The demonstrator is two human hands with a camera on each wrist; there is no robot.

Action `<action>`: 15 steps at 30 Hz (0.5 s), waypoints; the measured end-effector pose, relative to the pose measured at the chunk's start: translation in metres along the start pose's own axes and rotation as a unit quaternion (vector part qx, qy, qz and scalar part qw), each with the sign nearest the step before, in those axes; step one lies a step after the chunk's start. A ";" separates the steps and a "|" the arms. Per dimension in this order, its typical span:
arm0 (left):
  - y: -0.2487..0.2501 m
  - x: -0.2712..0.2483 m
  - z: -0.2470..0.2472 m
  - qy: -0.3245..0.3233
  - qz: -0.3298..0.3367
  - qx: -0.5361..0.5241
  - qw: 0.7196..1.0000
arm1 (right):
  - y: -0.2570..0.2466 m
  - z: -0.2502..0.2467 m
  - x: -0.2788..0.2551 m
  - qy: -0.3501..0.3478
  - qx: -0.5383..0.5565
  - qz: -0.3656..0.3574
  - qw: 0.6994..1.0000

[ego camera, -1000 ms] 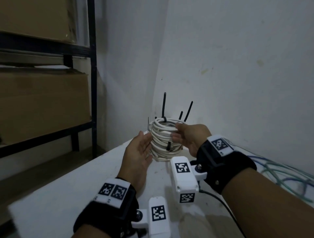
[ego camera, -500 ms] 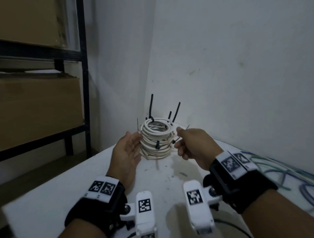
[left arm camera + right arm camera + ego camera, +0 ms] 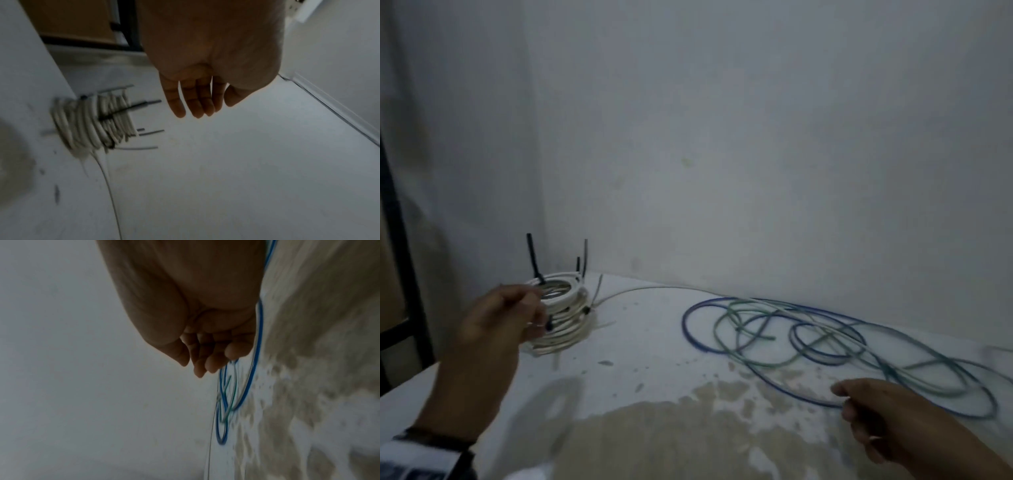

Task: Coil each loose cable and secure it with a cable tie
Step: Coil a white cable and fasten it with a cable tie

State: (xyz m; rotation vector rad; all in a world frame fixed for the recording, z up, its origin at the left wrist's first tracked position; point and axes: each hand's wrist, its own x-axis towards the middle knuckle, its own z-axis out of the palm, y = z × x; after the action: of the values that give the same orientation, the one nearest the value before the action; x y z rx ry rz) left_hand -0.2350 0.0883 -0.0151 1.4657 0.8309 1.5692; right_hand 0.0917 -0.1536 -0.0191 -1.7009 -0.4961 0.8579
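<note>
A stack of coiled white cable [image 3: 566,317] [image 3: 86,123] stands on the white table [image 3: 650,342] near the corner, with black cable ties [image 3: 532,257] sticking up from it. My left hand [image 3: 496,322] [image 3: 197,100] hovers just in front of the stack; the left wrist view shows straight fingers clear of it. Loose blue cable [image 3: 686,329] [image 3: 260,331] and green cable [image 3: 717,329] lie tangled across the table's right half. At the nearest blue loop my right hand [image 3: 859,407] [image 3: 205,356] hangs with loosely curled fingers, and nothing shows inside them.
A thin pale wire [image 3: 654,289] runs from the stack along the back wall. A dark metal shelf post [image 3: 400,260] stands at the far left, with a cardboard box [image 3: 72,19] on the shelving. A worn brown patch [image 3: 688,435] covers the table's near middle.
Both hands have come off the white stack, which now stands alone. My right hand has swung right and down to the blue cable. The view has turned right.
</note>
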 end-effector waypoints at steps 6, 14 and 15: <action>0.035 -0.064 0.115 -0.102 -0.039 -0.014 0.994 | 0.027 -0.076 -0.002 0.085 0.126 0.000 0.988; 0.032 -0.122 0.235 -0.211 -0.106 0.026 0.971 | 0.059 -0.114 0.010 0.115 0.272 0.006 0.955; 0.028 -0.126 0.246 -0.225 -0.113 0.039 0.967 | 0.062 -0.115 0.012 0.115 0.275 -0.003 0.954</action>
State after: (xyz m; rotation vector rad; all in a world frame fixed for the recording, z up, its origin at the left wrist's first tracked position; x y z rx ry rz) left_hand 0.0043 -0.0524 -0.0212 1.6354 0.7626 0.9896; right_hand 0.1804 -0.2375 -0.0668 -1.2568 -0.0849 0.6982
